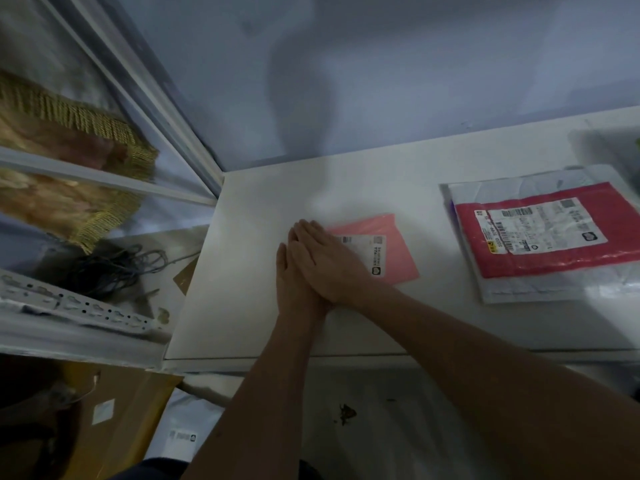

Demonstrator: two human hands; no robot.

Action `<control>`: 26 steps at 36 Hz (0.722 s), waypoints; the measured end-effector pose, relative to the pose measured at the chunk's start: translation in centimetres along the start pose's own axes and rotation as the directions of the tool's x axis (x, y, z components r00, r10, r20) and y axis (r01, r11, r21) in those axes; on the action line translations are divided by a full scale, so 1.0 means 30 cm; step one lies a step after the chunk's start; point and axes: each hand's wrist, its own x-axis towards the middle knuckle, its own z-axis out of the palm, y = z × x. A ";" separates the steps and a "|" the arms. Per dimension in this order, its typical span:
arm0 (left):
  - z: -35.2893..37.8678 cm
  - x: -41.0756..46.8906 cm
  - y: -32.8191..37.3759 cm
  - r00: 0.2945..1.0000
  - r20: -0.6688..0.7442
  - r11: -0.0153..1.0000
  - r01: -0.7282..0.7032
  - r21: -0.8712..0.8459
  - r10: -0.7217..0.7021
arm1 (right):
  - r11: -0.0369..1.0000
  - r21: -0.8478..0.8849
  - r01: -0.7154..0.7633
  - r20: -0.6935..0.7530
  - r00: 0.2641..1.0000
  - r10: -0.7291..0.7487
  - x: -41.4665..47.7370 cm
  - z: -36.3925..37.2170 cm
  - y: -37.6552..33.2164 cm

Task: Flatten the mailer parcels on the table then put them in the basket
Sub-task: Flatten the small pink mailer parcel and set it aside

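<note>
right hand (pixel 329 263) laid over left hand (pixel 294 285), both flat with straight fingers, pressing the left part of a small pink plastic mailer (pixel 398 252) on the white table (pixel 249 271).

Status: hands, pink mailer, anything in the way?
Both hands flat, right hand over left hand, pressing pink mailer onto table. Red mailer lies apart at right, untouched. Nothing in the way.

A fringed curtain (pixel 79 133) hung behind glass at the left, above a tangle of cables (pixel 114 271). A perforated strip (pixel 69 303) lay just below them. A cardboard box (pixel 138 427) sat lower left.
</note>
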 end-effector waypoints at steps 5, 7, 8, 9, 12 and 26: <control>-0.023 0.017 -0.014 0.992 0.121 0.987 -0.007 -0.159 0.027 | 0.964 -0.264 0.020 -0.006 1.000 -0.022 -0.001 -0.043 0.092; -0.020 0.023 0.001 0.998 0.056 0.985 0.010 -0.175 0.000 | 0.906 -0.424 0.009 -0.045 0.999 -0.031 -0.022 -0.068 0.144; -0.019 0.023 0.010 0.999 0.030 0.980 0.035 -0.194 -0.030 | 0.879 -0.478 0.006 -0.047 0.998 -0.032 -0.033 -0.073 0.165; -0.019 0.023 0.014 0.999 0.015 0.974 0.054 -0.219 -0.052 | 0.866 -0.499 -0.007 -0.062 0.998 -0.028 -0.042 -0.080 0.182; -0.015 0.026 0.016 0.996 0.039 0.959 0.089 -0.270 -0.082 | 0.871 -0.486 -0.074 -0.114 0.993 0.021 -0.059 -0.106 0.216; -0.055 0.041 0.006 0.987 0.132 0.899 0.137 -0.415 -0.090 | 0.873 -0.459 -0.164 -0.139 0.984 0.111 -0.080 -0.168 0.267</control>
